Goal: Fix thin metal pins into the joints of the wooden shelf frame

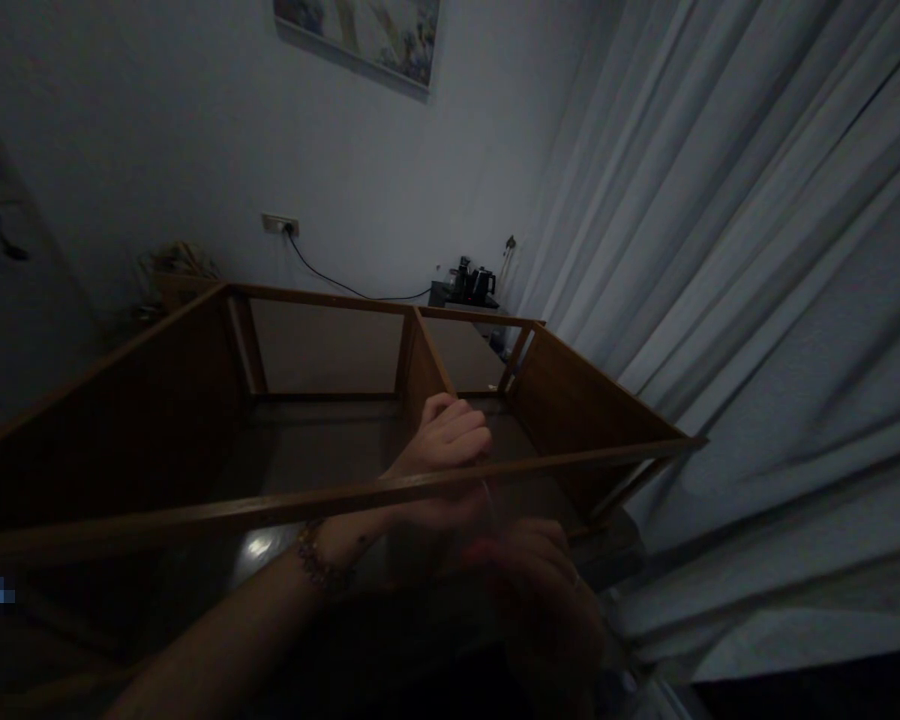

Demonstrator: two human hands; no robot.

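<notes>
My left hand (454,435) comes up from below, behind the front rail (330,498) of a brown wooden frame. Its fingers are curled over the near end of the middle divider (426,365), where divider and rail meet. Lower and to the right, my right hand (547,585) is closed, dim and blurred. In it is what looks like a screwdriver (484,551) with a red handle. The thin pale shaft points up toward the underside of the rail, just below my left hand. The shaft's tip is hard to make out.
Side panels (600,390) and a back rail (322,297) close in the frame. A long white curtain (757,300) hangs close on the right. Behind, a dark kettle (483,285) stands on a small table, and a black cord runs to a wall socket (280,224).
</notes>
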